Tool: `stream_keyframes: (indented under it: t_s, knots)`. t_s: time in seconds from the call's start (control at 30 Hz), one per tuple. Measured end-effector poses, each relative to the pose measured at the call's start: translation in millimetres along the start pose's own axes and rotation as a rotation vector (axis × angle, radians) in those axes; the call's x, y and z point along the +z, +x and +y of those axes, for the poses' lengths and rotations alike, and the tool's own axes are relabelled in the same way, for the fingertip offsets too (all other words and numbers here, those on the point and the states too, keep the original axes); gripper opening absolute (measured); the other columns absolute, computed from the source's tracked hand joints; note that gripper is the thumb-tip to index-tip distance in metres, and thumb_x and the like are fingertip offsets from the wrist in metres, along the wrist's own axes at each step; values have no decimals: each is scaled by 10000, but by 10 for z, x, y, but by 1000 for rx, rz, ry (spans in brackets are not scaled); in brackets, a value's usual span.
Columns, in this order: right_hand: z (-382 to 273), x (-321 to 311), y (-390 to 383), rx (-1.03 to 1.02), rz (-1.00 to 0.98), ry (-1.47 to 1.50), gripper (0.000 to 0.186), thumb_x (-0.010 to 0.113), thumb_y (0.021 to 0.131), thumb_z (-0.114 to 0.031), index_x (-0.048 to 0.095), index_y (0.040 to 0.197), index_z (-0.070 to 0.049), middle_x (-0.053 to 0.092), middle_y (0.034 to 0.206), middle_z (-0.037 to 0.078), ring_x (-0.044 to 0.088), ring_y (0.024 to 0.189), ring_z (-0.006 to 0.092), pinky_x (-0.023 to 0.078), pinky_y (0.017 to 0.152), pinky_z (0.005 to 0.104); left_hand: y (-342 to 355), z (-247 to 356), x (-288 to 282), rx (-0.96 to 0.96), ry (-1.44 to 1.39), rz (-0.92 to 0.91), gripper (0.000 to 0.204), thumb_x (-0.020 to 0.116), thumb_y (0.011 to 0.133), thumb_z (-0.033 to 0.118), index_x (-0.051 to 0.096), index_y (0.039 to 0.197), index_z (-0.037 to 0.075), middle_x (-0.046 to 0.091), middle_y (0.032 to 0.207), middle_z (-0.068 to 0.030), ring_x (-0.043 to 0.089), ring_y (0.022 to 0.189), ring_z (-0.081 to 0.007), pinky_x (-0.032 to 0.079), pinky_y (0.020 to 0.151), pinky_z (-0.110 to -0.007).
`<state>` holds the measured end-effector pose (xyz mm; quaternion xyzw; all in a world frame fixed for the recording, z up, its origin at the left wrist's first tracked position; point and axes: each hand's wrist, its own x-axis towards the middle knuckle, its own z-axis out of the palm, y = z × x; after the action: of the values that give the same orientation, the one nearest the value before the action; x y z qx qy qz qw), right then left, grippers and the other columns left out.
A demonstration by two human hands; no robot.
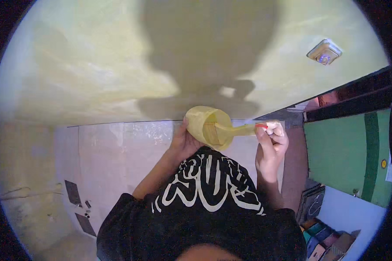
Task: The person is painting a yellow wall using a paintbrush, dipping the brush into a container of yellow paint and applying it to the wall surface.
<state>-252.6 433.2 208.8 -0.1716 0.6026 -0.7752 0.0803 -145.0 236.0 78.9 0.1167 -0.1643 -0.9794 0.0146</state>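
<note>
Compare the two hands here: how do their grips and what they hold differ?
The left hand cups a yellow container from its side, tilted so its mouth shows; the right hand pinches a paintbrush handle, raised higher. The brush's bristles dip into the container. Both hands are bare and close to the yellow wall.

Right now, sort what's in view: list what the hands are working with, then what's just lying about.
In use:
- yellow cup of paint, held by the left hand
- paintbrush, bristles in the cup, gripped by the right hand
- yellow wall in front

Lying about:
- wall switch
- green door
- stacked boxes, lower right
- dark bits on the floor
</note>
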Motion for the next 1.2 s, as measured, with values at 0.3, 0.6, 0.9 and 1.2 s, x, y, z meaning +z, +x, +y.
stream_keyframes:
  t_s: [0.3, 0.6, 0.9, 1.2]
  knots:
    - [2, 160, -100, -59, -274, -260, 190, 687, 867, 2, 678, 1054, 34, 698, 945, 100, 631, 840, 139, 492, 755, 269, -18, 98, 121, -29, -215, 73, 656, 474, 976, 523, 399, 1436, 61, 499, 1413, -158, 497, 1295, -332, 372, 1117, -507]
    - [114, 390, -194, -240, -546, -531, 176, 679, 851, 23, 663, 1025, 40, 682, 969, 182, 669, 899, 302, 518, 814, 359, 0, 39, -12, 17, -331, 274, 634, 503, 901, 621, 558, 1279, 115, 631, 1189, -160, 605, 1085, -358, 486, 967, -550]
    - [279, 379, -266, -242, -630, -496, 225, 703, 864, -64, 658, 1075, -2, 669, 941, 165, 662, 848, 322, 538, 734, 384, -120, -30, 59, 69, -395, 413, 598, 469, 930, 611, 546, 1212, 89, 609, 1102, -180, 604, 1000, -377, 517, 878, -542]
    - [530, 323, -285, 49, -523, -317, 152, 644, 943, -115, 670, 1010, 19, 704, 986, 155, 691, 897, 239, 533, 811, 335, -264, -137, -107, 79, -201, 396, 624, 462, 920, 642, 573, 1230, 112, 639, 1108, -147, 628, 1028, -333, 522, 918, -499]
